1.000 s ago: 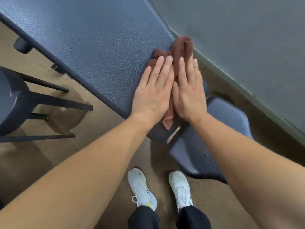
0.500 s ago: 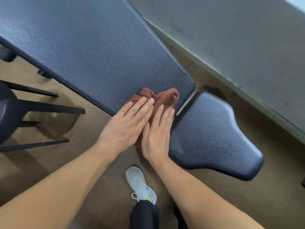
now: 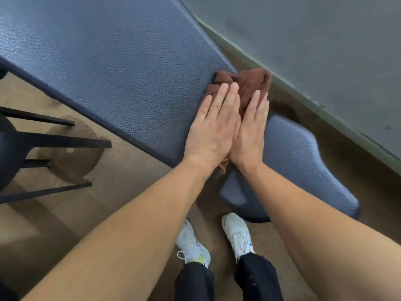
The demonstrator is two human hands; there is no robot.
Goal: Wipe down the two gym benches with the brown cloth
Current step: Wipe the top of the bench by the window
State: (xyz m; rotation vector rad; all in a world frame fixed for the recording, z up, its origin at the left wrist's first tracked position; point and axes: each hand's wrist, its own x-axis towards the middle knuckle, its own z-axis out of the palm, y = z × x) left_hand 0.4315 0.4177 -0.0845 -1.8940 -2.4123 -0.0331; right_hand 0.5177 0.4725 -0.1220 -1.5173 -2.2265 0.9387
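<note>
The brown cloth [image 3: 249, 83] lies bunched on the far right corner of a long dark blue bench pad [image 3: 112, 72]. My left hand [image 3: 212, 129] and my right hand [image 3: 249, 129] press flat on the cloth side by side, fingers straight. Most of the cloth is hidden under my palms, and a small end shows below my wrists. The bench's smaller blue seat pad [image 3: 299, 161] sits just right of my right hand, with water droplets on it.
A grey wall [image 3: 325, 51] with a skirting strip runs close behind the bench. At the left edge stands dark equipment with black metal bars [image 3: 54, 142] over a damp patch of brown floor. My white shoes [image 3: 236, 233] stand below the seat pad.
Both hands have pushed the cloth from the near edge of the bench pad back across to its far right corner, next to the wall.
</note>
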